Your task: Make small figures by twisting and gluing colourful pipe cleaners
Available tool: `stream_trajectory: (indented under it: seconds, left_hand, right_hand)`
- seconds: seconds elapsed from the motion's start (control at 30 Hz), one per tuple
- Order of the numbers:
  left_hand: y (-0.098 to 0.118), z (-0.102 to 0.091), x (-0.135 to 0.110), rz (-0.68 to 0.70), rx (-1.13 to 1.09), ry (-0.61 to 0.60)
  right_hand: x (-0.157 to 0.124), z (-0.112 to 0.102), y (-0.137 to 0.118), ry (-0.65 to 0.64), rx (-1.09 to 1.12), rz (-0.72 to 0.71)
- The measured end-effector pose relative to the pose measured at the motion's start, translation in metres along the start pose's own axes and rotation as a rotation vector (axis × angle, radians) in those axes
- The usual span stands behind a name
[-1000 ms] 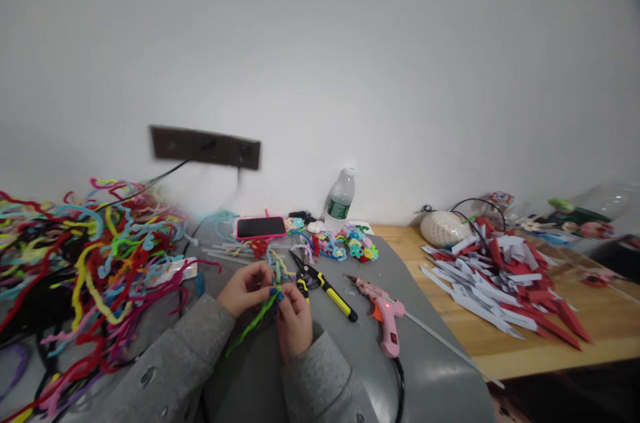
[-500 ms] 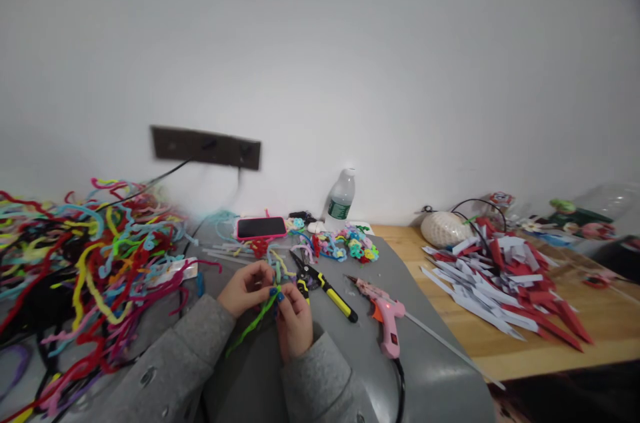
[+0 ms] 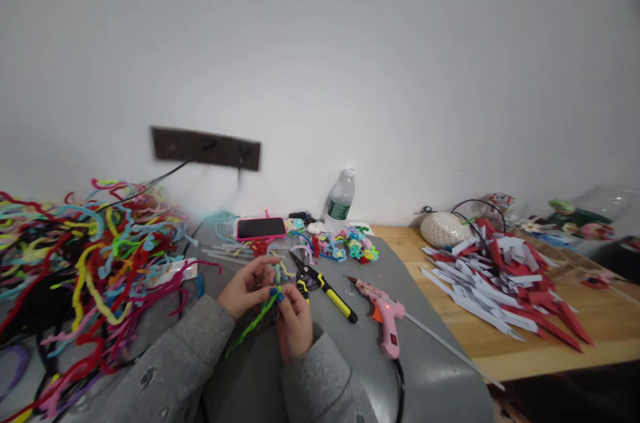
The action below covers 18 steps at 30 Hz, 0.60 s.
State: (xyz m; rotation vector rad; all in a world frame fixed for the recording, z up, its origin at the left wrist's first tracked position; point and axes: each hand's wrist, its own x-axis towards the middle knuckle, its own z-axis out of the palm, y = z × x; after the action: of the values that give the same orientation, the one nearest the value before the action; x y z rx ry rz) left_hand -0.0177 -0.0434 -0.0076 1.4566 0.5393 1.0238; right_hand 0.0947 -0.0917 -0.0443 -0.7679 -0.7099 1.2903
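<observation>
My left hand [image 3: 245,288] and my right hand [image 3: 295,319] meet low in the middle, over a grey mat [image 3: 350,369]. Both pinch a small blue piece at the tip of a green pipe cleaner [image 3: 250,326], whose stem trails down and to the left below my left hand. Both sleeves are grey. Black and yellow pliers [image 3: 323,284] lie just right of my right hand. A pink glue gun [image 3: 385,319] lies further right on the mat.
A big tangle of coloured pipe cleaners [image 3: 85,263] fills the left. A pink-cased phone [image 3: 261,227], a water bottle [image 3: 341,199] and small pipe-cleaner flowers [image 3: 350,246] sit near the wall. Red and white paper strips [image 3: 505,283] cover the wooden table at right.
</observation>
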Motion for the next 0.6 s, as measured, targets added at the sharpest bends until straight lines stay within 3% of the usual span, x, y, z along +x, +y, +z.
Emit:
stream_trajectory:
  seconds: [0.6]
  left_hand:
    - [0.0000,0.0015,-0.0016,-0.043,-0.095,-0.022]
  right_hand:
    - [0.0005,0.0017,-0.0021,0.009,0.003,0.007]
